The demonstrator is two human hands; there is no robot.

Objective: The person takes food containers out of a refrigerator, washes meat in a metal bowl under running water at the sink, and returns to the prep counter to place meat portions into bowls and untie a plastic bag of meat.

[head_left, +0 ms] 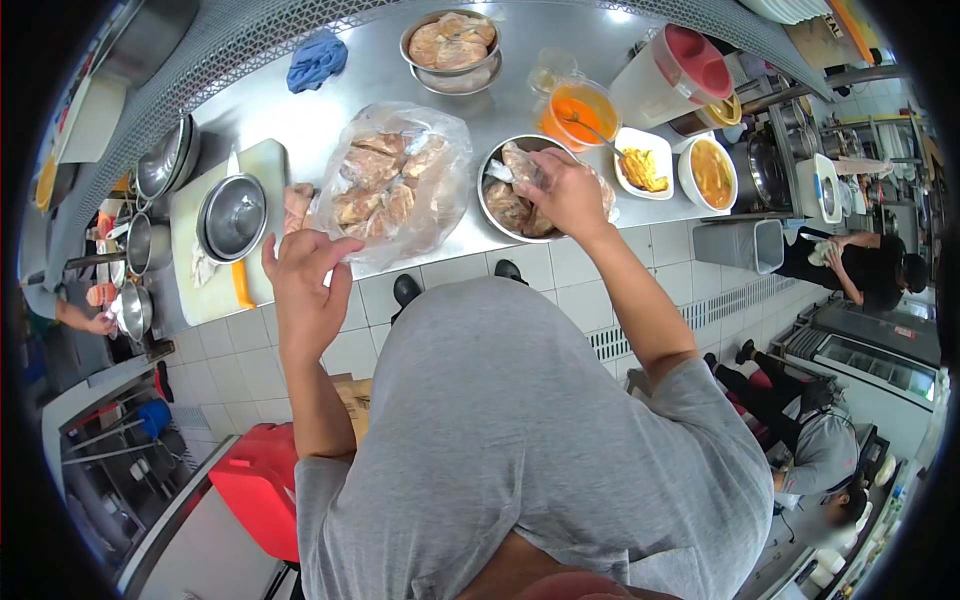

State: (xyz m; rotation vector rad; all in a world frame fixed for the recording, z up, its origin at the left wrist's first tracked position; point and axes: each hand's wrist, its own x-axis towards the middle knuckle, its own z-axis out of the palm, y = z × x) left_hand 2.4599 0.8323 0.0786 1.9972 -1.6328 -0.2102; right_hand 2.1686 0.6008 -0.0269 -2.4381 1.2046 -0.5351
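Over a steel bowl (487, 212) on the counter, my right hand (568, 190) has its fingers closed on a small plastic-wrapped packet of meat (520, 163). More bagged meat (508, 207) lies inside that bowl. My left hand (310, 270) is raised at the counter's front edge, its fingers apart and holding nothing. Just behind it is a piece of meat (298, 205). Between my hands a large clear plastic bag (440, 195) holds several meat pieces (372, 168).
A cutting board (185, 215) carries metal bowls (235, 215) and a yellow-handled knife (242, 285). Behind are stacked bowls of meat (452, 45) and a blue cloth (317, 60). Orange sauce (580, 112) and food containers (712, 172) stand right. Other people (870, 268) are further off.
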